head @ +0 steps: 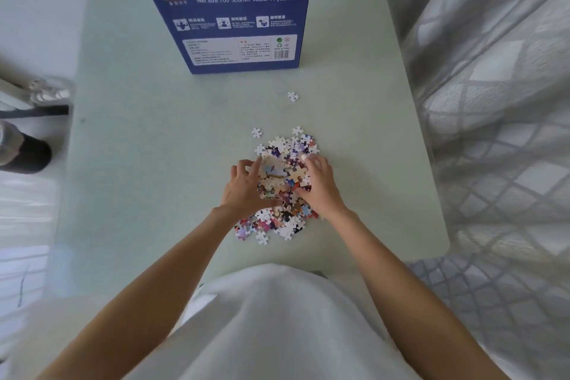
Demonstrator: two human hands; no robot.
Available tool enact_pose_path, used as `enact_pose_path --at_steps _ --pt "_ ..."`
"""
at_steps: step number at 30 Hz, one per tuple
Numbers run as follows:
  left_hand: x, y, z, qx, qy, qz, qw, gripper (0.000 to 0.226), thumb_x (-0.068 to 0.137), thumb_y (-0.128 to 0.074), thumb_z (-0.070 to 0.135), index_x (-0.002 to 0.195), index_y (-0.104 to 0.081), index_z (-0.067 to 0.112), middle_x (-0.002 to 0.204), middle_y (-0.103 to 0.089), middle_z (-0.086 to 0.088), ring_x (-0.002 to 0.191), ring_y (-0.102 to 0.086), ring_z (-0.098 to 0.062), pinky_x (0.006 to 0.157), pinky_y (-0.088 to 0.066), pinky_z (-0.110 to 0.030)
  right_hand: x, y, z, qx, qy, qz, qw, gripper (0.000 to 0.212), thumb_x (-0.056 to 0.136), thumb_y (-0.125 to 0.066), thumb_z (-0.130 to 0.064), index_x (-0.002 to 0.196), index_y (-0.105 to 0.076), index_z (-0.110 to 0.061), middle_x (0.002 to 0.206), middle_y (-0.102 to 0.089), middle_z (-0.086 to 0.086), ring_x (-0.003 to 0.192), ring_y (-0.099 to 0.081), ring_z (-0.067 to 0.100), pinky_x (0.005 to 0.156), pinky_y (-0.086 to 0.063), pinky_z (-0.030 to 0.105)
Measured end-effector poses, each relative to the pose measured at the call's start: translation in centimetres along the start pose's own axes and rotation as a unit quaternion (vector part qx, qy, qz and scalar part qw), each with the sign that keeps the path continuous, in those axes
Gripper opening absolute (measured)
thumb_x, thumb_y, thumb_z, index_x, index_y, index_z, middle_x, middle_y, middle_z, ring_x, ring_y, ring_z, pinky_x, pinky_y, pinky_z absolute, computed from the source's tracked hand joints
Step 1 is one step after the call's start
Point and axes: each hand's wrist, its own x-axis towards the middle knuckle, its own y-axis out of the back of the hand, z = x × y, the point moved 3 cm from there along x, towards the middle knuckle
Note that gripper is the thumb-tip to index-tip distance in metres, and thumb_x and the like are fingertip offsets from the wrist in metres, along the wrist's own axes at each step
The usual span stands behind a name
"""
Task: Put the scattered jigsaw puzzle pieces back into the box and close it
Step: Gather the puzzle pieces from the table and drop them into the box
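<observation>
Where hands cup pieces [285, 176], box [228, 9] "LZP"

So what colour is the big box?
Dark blue box with white writing, seen in the head view.

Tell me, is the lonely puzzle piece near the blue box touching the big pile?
No, that single piece lies by itself on the table, between the blue box and the pile, touching neither.
</observation>
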Motion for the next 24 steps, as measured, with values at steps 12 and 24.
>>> enact_pose_path --at_steps 12,24 --pt "1.4 0.3 0.3 -0.086 0.006 0.006 0.996 0.078 0.071 -0.075 0.044 0.136 -0.037 0.024 0.13 -0.041 -0.008 0.118 -0.045 -0.024 0.096 -0.044 -0.035 1.5 -0.1 -2.0 -0.04 -0.019 -0.068 0.997 0.082 0.071 -0.078 -0.03 0.138 -0.033 -0.011 0.136 -0.029 0.012 0.125 -0.037 0.024 0.105 -0.031 0.03" --pt "2.3 1.0 0.6 -0.152 0.044 0.045 0.986 0.046 0.083 -0.068 0.029 0.122 -0.048 0.017 0.119 -0.054 -0.008 0.097 -0.058 -0.025 0.083 -0.049 -0.034 2.3 0.6 -1.7 -0.049 0.04 -0.014 0.998 0.044 0.078 -0.071 -0.019 0.119 -0.057 -0.01 0.119 -0.053 0.004 0.1 -0.056 0.016 0.092 -0.042 0.02"
